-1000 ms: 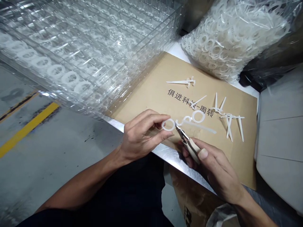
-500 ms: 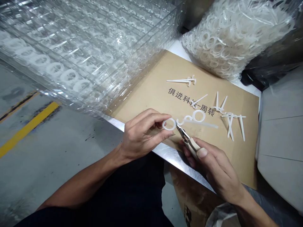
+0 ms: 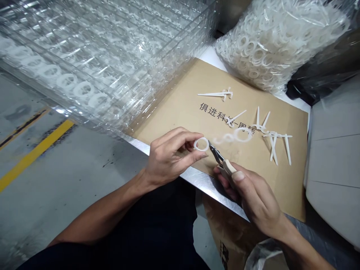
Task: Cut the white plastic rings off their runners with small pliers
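Over the cardboard's point(image 3: 180, 101) near edge, the right hand point(image 3: 258, 202) grips cutters point(image 3: 229, 167), long axis aimed leftward at the ring point(image 3: 201, 150), which the left hand point(image 3: 168, 159) pinches just beside their tips; farther over the cardboard, a blurred offcut point(image 3: 228, 138)

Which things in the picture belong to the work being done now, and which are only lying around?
Part of the work:
white ring, pinched in the left hand
cutters, held in the right hand
blurred white piece, near the cutters
clear trays and clear bag, probably: both hold similar rings

Just lying about, it seems:
white sticks, on the cardboard, touched by neither hand
brown paper, lower down
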Tool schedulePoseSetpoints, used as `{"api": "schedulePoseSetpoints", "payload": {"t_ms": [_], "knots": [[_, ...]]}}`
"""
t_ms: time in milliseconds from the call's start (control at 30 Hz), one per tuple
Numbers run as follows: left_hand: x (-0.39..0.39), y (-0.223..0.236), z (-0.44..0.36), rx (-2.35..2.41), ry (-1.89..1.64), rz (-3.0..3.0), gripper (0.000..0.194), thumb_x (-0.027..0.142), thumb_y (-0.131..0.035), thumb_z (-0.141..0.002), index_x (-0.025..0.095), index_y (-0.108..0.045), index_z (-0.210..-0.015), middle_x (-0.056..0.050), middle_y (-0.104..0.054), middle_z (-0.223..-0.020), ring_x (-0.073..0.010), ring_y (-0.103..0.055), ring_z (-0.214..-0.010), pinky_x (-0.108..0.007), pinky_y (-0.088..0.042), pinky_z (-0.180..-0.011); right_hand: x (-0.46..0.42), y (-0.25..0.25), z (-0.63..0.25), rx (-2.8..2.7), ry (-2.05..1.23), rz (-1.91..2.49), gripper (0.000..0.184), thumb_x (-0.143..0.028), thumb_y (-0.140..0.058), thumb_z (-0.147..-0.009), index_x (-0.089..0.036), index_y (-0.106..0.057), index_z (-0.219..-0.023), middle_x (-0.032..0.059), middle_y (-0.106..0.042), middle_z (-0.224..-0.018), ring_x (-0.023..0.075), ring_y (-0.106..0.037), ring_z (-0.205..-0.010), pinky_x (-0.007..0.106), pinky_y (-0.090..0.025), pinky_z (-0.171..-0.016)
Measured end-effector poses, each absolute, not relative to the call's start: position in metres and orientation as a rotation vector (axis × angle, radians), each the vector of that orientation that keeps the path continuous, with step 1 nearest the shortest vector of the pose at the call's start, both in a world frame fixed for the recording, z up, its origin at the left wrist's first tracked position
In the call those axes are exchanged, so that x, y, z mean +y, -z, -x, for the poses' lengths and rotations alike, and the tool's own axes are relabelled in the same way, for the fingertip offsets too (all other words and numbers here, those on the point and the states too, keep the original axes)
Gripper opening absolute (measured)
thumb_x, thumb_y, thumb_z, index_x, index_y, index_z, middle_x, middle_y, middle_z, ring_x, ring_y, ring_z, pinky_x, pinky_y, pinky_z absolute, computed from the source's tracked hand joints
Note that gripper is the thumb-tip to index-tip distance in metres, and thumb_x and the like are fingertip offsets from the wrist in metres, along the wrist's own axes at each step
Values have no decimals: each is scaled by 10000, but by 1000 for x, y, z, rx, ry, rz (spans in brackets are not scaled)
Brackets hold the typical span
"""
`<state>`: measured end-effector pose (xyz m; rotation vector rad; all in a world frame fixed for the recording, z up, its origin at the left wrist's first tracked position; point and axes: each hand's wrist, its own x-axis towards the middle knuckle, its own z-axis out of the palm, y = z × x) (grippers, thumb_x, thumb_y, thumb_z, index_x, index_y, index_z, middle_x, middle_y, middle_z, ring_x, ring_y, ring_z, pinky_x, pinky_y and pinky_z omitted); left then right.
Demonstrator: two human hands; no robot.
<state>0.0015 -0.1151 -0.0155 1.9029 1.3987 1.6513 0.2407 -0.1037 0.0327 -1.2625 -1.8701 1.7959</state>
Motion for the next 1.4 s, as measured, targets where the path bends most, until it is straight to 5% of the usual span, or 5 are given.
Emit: {"api": "schedulePoseSetpoints", "payload": {"t_ms": [1400], "knots": [[-117, 18, 0, 1426, -1728, -1971, 307, 341, -858, -869, 184, -755, -1112, -12, -732, -824, -101, -677, -708, -197, -582, -609, -99, -35, -239, -1727, -1995, 1242, 452, -569, -397, -1110, -195, -606, -970, 22, -534, -858, 162, -399, -694, 324, -348, -635]]}}
